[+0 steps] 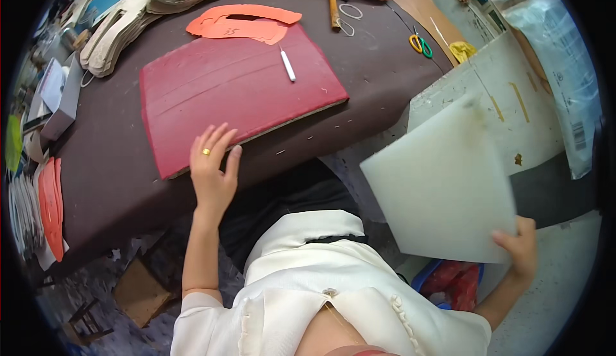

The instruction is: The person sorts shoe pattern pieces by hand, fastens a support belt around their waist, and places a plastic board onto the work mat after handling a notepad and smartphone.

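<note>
My right hand [519,247] grips a whitish plastic sheet [442,178] by its lower right corner, off the table's right side. The sheet is tilted, and its edge overlaps a pale board behind it. My left hand [212,166], with a gold ring, lies over the near edge of a red-covered board [240,86]. Its fingers are apart and hold nothing; whether they press on the board I cannot tell. On that board lies an awl [287,65] with a white handle. Orange card pattern pieces [240,21], one with handwriting, overlap the board's far edge.
Farther back on the brown-covered table [380,82] lie a hammer [333,9], thread loops [351,12] and scissors [420,45]. Stacked cream pieces [125,29] and a grey box [62,96] line the left. A pale board [486,110] and plastic wrapping [553,67] are at right.
</note>
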Tool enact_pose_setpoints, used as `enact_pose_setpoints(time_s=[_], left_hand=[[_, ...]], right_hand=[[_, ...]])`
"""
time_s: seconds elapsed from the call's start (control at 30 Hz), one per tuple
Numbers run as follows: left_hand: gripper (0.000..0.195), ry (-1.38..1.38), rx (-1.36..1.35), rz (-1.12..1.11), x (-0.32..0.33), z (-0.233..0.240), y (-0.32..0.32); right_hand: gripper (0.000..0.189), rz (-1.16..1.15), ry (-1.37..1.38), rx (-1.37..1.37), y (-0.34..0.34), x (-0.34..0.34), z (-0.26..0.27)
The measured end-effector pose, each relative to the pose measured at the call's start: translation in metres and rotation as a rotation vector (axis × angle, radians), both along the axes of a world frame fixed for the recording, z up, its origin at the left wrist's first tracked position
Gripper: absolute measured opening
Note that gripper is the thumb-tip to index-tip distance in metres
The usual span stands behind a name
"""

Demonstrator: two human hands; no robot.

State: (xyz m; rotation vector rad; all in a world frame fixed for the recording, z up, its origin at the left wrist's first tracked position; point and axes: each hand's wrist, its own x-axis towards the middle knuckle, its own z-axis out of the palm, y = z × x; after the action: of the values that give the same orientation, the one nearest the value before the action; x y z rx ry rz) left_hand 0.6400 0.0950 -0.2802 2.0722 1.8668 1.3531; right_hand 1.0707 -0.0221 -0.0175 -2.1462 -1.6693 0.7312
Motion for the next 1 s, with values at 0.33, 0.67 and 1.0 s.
enact_pose_setpoints(time_s=[0.33,0.67,1.0], left_hand=[[0.061,-1.168,-0.277,-0.486,0.031,-0.006,-0.068],[0.043,-0.438,-0.046,0.556,-0.050,0.012,-0.121],[0.044,-0.640,-0.155,0.821,-0.079,0.030,-0.076]], right_hand=[[0.037,0.136,0.358,0.756,0.147,0.012,-0.071],[0.039,0.618,0.157,0.387,0.278,-0.228,-0.181],[0.052,0.824,-0.197,0.472,0.374,-0.229,-0.237]])
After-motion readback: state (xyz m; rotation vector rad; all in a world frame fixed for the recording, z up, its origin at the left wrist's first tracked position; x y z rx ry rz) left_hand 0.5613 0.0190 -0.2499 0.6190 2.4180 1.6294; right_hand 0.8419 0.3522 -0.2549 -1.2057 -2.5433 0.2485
